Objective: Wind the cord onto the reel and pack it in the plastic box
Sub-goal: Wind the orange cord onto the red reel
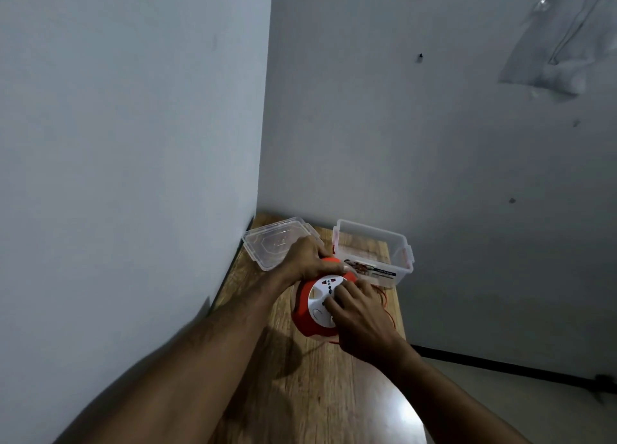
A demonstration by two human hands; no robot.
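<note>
An orange cord reel with a white socket face sits tilted on the wooden table. My left hand grips its far orange rim. My right hand lies on the white face, fingertips pressed on it. A thin orange cord loops out past my right hand toward the table's right edge. Just behind the reel stands the clear plastic box, open, with a printed label on its front. Its clear lid lies flat to the left, by the wall.
The narrow table stands in a corner, with a wall close on the left and another behind. Its right edge drops to a pale floor. A dark cable runs along the base of the back wall.
</note>
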